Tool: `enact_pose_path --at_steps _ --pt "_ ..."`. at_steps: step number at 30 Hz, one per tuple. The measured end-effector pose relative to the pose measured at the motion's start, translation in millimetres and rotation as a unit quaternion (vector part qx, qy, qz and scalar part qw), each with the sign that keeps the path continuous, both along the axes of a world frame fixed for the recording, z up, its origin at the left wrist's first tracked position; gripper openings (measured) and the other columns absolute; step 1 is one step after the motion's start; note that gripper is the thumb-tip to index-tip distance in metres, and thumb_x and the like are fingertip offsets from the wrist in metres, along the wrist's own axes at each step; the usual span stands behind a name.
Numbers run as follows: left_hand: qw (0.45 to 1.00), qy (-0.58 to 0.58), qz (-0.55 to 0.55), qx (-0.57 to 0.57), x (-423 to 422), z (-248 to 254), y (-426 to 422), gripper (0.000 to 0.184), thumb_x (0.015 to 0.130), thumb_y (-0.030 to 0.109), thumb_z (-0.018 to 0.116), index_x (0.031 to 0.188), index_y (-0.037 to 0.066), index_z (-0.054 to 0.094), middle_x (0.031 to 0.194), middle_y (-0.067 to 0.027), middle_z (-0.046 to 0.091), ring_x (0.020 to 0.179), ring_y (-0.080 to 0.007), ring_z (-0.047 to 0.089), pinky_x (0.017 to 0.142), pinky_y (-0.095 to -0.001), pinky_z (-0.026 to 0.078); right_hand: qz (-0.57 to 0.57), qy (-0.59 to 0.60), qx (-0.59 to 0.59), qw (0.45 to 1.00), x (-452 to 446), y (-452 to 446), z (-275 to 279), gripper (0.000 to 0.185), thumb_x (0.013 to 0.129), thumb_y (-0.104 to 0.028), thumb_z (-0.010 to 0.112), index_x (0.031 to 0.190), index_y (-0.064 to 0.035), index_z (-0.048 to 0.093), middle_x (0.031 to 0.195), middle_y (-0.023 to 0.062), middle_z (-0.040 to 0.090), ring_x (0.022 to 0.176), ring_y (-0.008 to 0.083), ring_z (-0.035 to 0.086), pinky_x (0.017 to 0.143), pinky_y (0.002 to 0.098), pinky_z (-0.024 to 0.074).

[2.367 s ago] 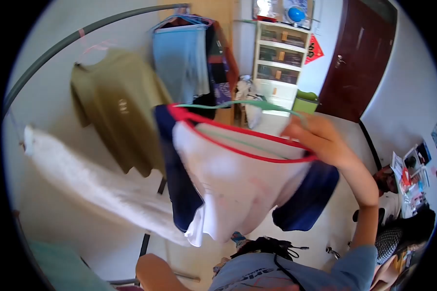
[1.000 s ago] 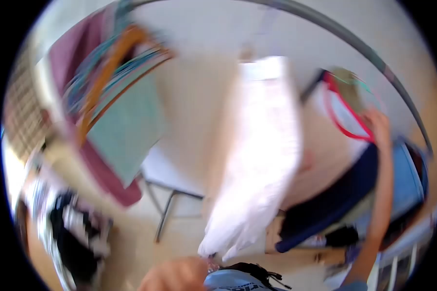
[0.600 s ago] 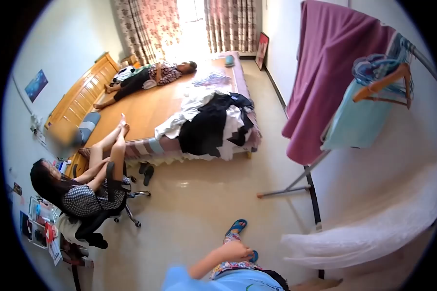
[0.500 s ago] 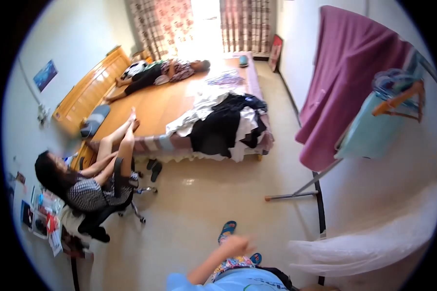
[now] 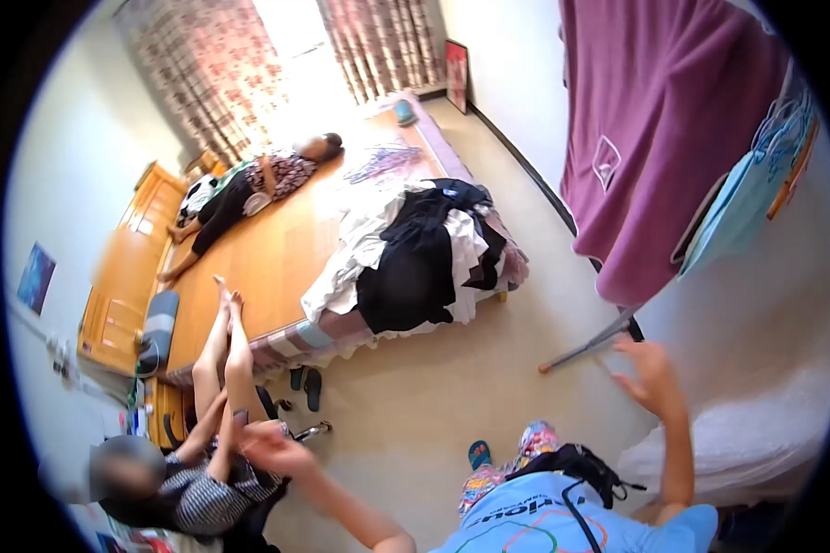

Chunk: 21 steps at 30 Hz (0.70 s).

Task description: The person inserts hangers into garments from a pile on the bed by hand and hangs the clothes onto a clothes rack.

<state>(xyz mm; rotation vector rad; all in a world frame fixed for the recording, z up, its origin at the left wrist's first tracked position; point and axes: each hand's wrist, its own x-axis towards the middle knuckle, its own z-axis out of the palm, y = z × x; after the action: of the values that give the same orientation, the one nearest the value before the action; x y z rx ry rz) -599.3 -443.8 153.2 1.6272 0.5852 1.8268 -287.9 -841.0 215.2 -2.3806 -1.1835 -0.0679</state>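
My left hand (image 5: 275, 449) is held out at the lower left, slightly blurred, with its fingers loosely extended and nothing visible in it. From my viewpoint it overlaps the seated person's lap and chair. On the other side my right hand (image 5: 653, 378) is raised, thumb and fingers apart, holding nothing. It appears just below the purple cloth (image 5: 646, 157) on a drying rack (image 5: 586, 352). Ahead, a heap of black and white clothes (image 5: 406, 267) lies on the near corner of the bed (image 5: 249, 267).
A person (image 5: 221, 493) sits on a wheeled chair at the left, legs up on the bed. Another person (image 5: 249, 189) lies across the bed's far side. Dark slippers (image 5: 313, 390) are on the floor. Light-blue hangers (image 5: 784, 124) hang at the right, above white netting (image 5: 738, 433).
My view has turned and shifted closer to the bed and rack. One arm was bent across my front; now both hands are spread out to the sides.
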Motion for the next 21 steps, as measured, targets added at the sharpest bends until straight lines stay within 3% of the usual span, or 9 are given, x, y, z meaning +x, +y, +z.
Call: enact_pose_path --at_steps 2,4,5,7,9,12,15,18,21 --pt "0.973 0.179 0.010 -0.144 66.7 -32.6 -36.5 0.023 0.081 0.022 0.040 0.069 0.003 0.047 0.060 -0.0035 0.043 0.053 -0.0137 0.037 0.054 -0.0268 0.037 0.027 0.000 -0.344 0.939 23.2 28.6 -77.7 0.041 0.071 -0.030 0.054 0.105 -0.0079 0.048 0.094 0.0094 0.054 0.091 0.0239 0.049 0.080 0.0391 0.0349" --pt "0.910 0.379 -0.053 -0.158 107.0 -107.4 -64.8 0.015 0.076 0.014 0.051 0.067 0.003 0.050 0.061 -0.0049 0.047 0.056 -0.0140 0.041 0.053 -0.0277 0.038 0.096 0.174 -0.444 0.874 49.3 38.9 -156.9 0.043 0.072 -0.037 0.050 0.102 -0.0059 0.050 0.096 0.0129 0.053 0.091 0.0274 0.050 0.078 0.0397 0.0379" --pt "0.901 0.385 -0.138 -0.148 131.0 -124.5 -89.0 0.012 0.075 0.012 0.053 0.068 0.003 0.050 0.060 -0.0042 0.046 0.057 -0.0109 0.041 0.051 -0.0259 0.036 0.099 0.204 -0.380 0.897 59.6 35.4 -193.4 0.041 0.072 -0.038 0.049 0.099 -0.0072 0.052 0.094 0.0144 0.054 0.087 0.0289 0.051 0.075 0.0403 0.0395" --pt "0.777 0.294 -0.331 -0.447 190.6 -112.5 -138.3 0.010 0.075 0.013 0.054 0.078 0.004 0.055 0.060 -0.0021 0.044 0.058 -0.0073 0.041 0.051 -0.0207 0.036 0.103 0.251 -0.349 0.897 80.0 39.1 -239.5 0.043 0.072 -0.041 0.048 0.099 -0.0074 0.053 0.094 0.0167 0.054 0.088 0.0305 0.051 0.075 0.0388 0.0405" --pt "0.670 0.263 -0.507 -0.474 243.3 -115.6 -161.5 0.018 0.078 0.020 0.052 0.086 0.004 0.055 0.061 -0.0039 0.048 0.058 -0.0106 0.046 0.052 -0.0240 0.039 0.103 0.299 -0.360 0.878 112.2 57.9 -243.4 0.046 0.073 -0.041 0.047 0.099 -0.0046 0.053 0.096 0.0163 0.054 0.090 0.0303 0.050 0.078 0.0368 0.0400" --pt "0.625 0.456 -0.619 -0.137 337.7 -114.3 -121.0 0.028 0.078 0.027 0.049 0.096 0.006 0.052 0.075 -0.0127 0.055 0.067 -0.0202 0.054 0.061 -0.0316 0.043 0.105 0.284 -0.335 0.892 189.0 94.8 -244.1 0.045 0.073 -0.039 0.047 0.103 -0.0052 0.051 0.098 0.0167 0.053 0.092 0.0305 0.049 0.079 0.0369 0.0391" --pt "0.714 0.517 -0.470 -0.041 439.1 -83.4 -62.9 0.020 0.073 0.021 0.053 0.087 0.007 0.053 0.066 -0.0138 0.052 0.062 -0.0270 0.052 0.055 -0.0344 0.042 0.064 0.198 -0.281 0.937 270.5 144.7 -213.5 0.039 0.074 -0.038 0.047 0.094 -0.0051 0.050 0.093 0.0138 0.053 0.087 0.0304 0.050 0.071 0.0420 0.0396" --pt "0.836 0.388 -0.382 -0.073 509.4 -48.3 -2.4 0.022 0.073 0.017 0.053 0.089 0.002 0.053 0.067 -0.0125 0.054 0.058 -0.0233 0.053 0.054 -0.0309 0.042 0.076 0.140 -0.220 0.962 341.2 193.8 -192.5 0.036 0.075 -0.036 0.047 0.095 -0.0061 0.050 0.093 0.0125 0.052 0.086 0.0294 0.050 0.070 0.0412 0.0396" --pt "0.866 0.338 -0.301 -0.212 554.0 -50.7 36.2 0.019 0.074 0.014 0.053 0.087 0.001 0.055 0.071 -0.0118 0.056 0.060 -0.0191 0.055 0.056 -0.0259 0.042 0.109 0.108 -0.203 0.967 395.7 225.8 -187.7 0.035 0.075 -0.034 0.048 0.097 -0.0066 0.049 0.092 0.0123 0.052 0.086 0.0281 0.050 0.070 0.0399 0.0395"
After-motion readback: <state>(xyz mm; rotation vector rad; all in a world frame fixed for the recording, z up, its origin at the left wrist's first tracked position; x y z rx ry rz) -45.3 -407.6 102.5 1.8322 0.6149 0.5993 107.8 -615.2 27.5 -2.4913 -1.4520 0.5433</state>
